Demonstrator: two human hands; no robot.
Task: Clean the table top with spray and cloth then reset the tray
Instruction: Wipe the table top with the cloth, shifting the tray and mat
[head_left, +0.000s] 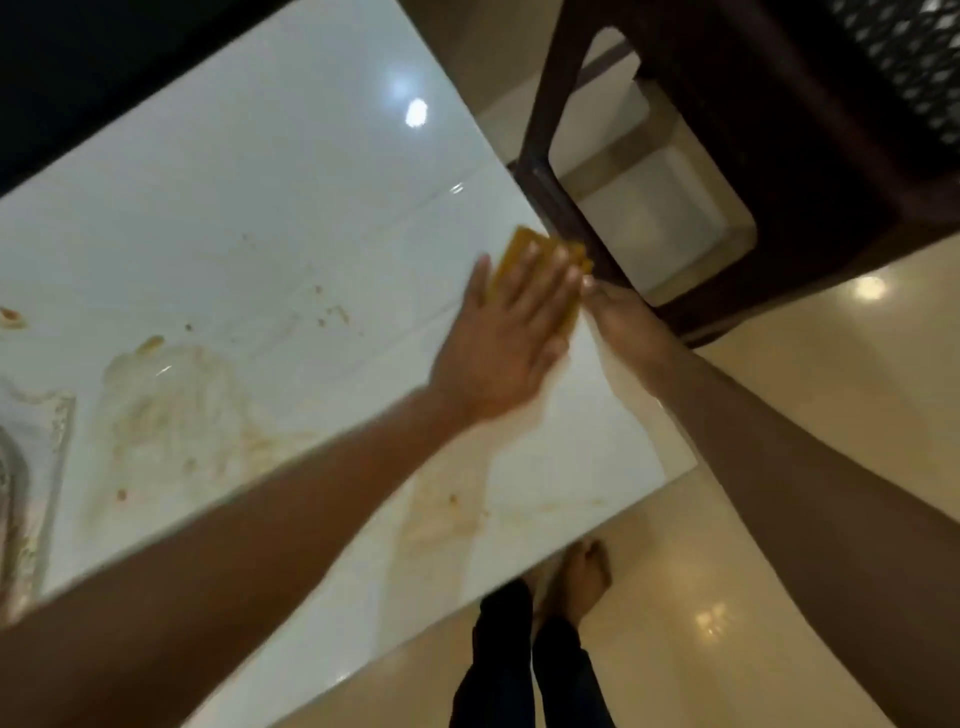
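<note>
Glossy white table top (270, 197) smeared; left hand (506, 332) flat on yellow cloth (519, 249).

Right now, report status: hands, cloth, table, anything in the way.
Left hand flat on yellow cloth at table edge. Right hand cupped just off that edge. Smears remain near side. Dark chair close against the table edge.

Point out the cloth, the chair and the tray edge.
cloth (519, 244): head view, bare upper corner past the fingers.
chair (779, 130): head view, dark seat.
tray (49, 441): head view, patterned rim at the frame's left edge.
</note>
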